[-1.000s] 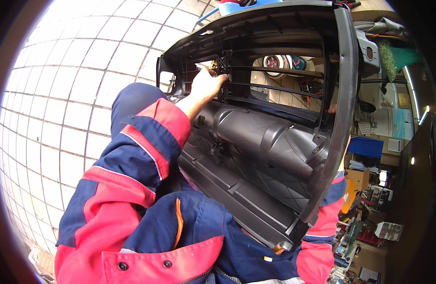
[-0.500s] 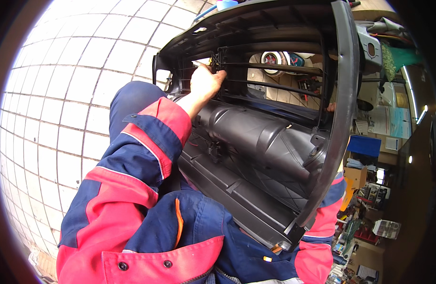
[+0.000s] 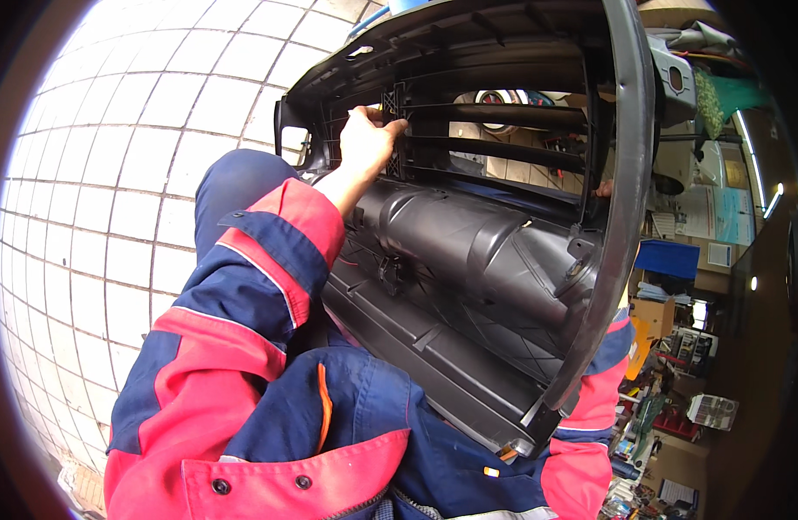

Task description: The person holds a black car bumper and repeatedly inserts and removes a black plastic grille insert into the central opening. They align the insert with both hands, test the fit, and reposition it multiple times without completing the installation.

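A large black plastic housing [image 3: 512, 227], which looks like a vehicle's air duct with shutter slats, leans across my lap. My left hand [image 3: 367, 143] reaches into its far part, thumb and fingers closed around the upright lattice strut [image 3: 394, 121] beside the slats; the fingertips are partly hidden. Long horizontal slats [image 3: 512, 152] run rightward from that strut, with gaps between them. Only fingertips of my right hand [image 3: 604, 188] show, at the right end of the slats. The housing's right rim hides the rest of that hand, so its grip is unclear.
White floor tiles [image 3: 113, 208] spread to the left. Through the slats a round white-and-red object [image 3: 493, 102] shows beyond the housing. At right are a blue bin [image 3: 668, 258], a cardboard box [image 3: 652, 314] and shelves of clutter. My knee [image 3: 243, 191] stands beside the housing.
The slats have tilted and look broader, covering more of the gaps between them. My left hand has shifted slightly left, staying at the strut.
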`<state>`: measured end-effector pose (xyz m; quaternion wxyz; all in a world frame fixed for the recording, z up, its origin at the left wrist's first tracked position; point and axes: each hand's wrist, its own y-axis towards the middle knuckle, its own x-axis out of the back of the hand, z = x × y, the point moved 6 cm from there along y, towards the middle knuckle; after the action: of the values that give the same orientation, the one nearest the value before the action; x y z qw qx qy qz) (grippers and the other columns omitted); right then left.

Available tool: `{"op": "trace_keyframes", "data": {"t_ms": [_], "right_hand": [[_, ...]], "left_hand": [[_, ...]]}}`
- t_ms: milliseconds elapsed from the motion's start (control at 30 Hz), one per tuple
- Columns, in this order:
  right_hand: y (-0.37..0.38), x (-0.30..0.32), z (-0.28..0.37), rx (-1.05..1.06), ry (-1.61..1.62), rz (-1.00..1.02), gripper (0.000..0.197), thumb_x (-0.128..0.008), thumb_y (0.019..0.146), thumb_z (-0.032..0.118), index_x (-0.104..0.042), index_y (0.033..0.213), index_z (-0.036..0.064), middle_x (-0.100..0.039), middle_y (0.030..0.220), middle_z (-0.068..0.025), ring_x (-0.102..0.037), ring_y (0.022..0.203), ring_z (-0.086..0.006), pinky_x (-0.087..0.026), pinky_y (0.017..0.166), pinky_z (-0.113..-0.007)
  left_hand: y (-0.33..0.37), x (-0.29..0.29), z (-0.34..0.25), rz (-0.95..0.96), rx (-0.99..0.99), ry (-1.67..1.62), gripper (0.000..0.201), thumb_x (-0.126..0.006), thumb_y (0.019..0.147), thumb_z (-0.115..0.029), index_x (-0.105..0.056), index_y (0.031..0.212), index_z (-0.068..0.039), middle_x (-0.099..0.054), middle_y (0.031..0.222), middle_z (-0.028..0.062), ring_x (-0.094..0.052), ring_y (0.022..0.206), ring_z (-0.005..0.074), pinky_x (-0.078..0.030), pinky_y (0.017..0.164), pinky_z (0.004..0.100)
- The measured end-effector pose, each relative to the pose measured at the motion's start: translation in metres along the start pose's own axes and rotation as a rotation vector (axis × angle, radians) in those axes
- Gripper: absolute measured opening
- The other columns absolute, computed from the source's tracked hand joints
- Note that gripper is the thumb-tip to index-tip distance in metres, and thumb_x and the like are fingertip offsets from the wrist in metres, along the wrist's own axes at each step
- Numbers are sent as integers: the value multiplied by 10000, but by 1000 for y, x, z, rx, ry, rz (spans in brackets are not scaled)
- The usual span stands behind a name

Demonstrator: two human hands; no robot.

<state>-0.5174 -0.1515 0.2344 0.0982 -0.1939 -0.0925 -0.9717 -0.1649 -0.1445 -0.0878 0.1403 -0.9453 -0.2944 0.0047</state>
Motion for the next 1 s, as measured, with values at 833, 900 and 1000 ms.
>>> {"op": "trace_keyframes", "data": {"t_ms": [833, 900, 1000], "right_hand": [[-12, -8, -1, -196, 89, -129, 648, -517, 1280, 616, -777, 1370, 30, -858, 1106, -141, -848, 866, -209, -699, 748, -340], [-13, -9, 1, -237, 88, -139, 647, -513, 1283, 611, -769, 1377, 24, -854, 1085, -151, -848, 832, -225, -701, 721, -355], [-16, -14, 3, -266, 172, -69, 644, -503, 1288, 600, -764, 1388, 20, -849, 1056, -151, -841, 794, -232, -699, 688, -367]], "left_hand": [[-34, -1, 15, 500, -469, 630, 736, -962, 990, -371, -603, 1433, 94, -811, 1083, 385, -806, 1079, 583, -658, 952, 616], [-33, -1, 15, 501, -487, 601, 719, -956, 996, -396, -622, 1404, 92, -809, 1066, 385, -803, 1066, 586, -655, 943, 623], [-31, -2, 17, 522, -472, 587, 712, -942, 1006, -442, -639, 1379, 84, -807, 1053, 381, -798, 1048, 590, -651, 933, 627]]}}
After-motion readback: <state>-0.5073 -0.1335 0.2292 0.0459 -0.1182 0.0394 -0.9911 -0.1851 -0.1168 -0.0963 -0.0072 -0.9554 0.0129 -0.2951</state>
